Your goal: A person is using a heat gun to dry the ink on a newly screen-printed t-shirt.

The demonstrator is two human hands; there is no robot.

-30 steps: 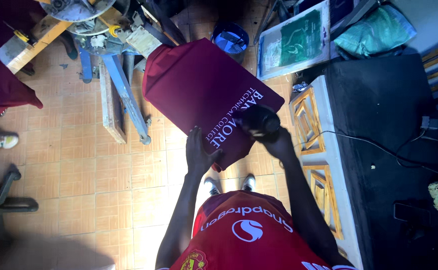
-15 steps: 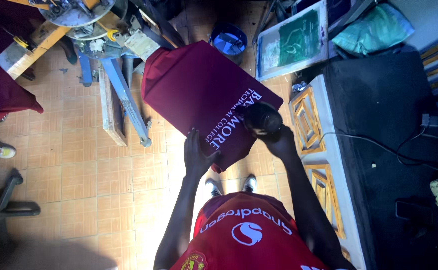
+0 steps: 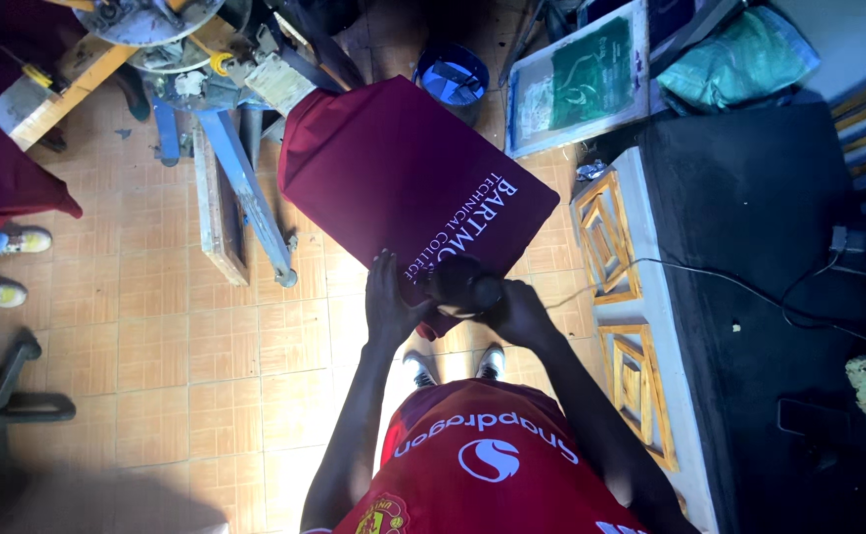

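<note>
Shirt: a maroon shirt (image 3: pixel 393 183) with white lettering lies stretched flat over a platen, directly ahead of the person, reaching from just beyond the hands up toward the press.
Long axis: it runs on a slant, from the near corner under the hands up and away to the left; the line of lettering runs along the right-hand edge.
Tool: a dark, rounded tool (image 3: pixel 460 284), too shadowed to identify, sits over the near end of the lettering.
Right hand: the right hand (image 3: pixel 517 311) is wrapped around the tool from the near side; it looks like a firm grip, though the fingers are lost in shadow.
Left hand: the left hand (image 3: pixel 390 305) lies flat, fingers spread, on the near edge of the shirt just beside the tool; it presses the cloth and holds nothing.
Hands together: close, almost touching, with the tool between them.
Nearer hand: both reach the shirt's near corner; the right one is the one over the lettering, the left sits just off it to the side.
Direction: the rest of the lettering lies ahead and slightly right of the tool, along the shirt's edge.
Press: a blue-legged press (image 3: pixel 230 148) holds the platen at the far left.
Around: a framed green screen (image 3: pixel 581 74) leans ahead to the right; a black table (image 3: pixel 769 257) with a cable stands at the right; a tiled floor (image 3: pixel 156 366) is below.
</note>
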